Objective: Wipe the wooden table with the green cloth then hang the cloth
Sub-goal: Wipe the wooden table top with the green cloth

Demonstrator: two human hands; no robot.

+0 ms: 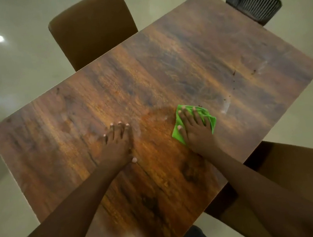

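Observation:
The wooden table (193, 55) fills most of the view, its grain running away from me. A small folded green cloth (178, 133) lies on it right of centre. My right hand (197, 131) presses flat on the cloth with its fingers spread and straight, covering most of it. My left hand (118, 142) rests flat on the bare wood to the left of the cloth, fingers straight. Dark crumbs (244, 73) and pale smears mark the wood beyond and to the right of the cloth.
A brown chair (90, 28) stands at the table's far left side. Another brown chair (302, 170) sits at the near right edge. A black slatted basket (255, 3) stands on the floor past the far corner. Pale glossy floor surrounds the table.

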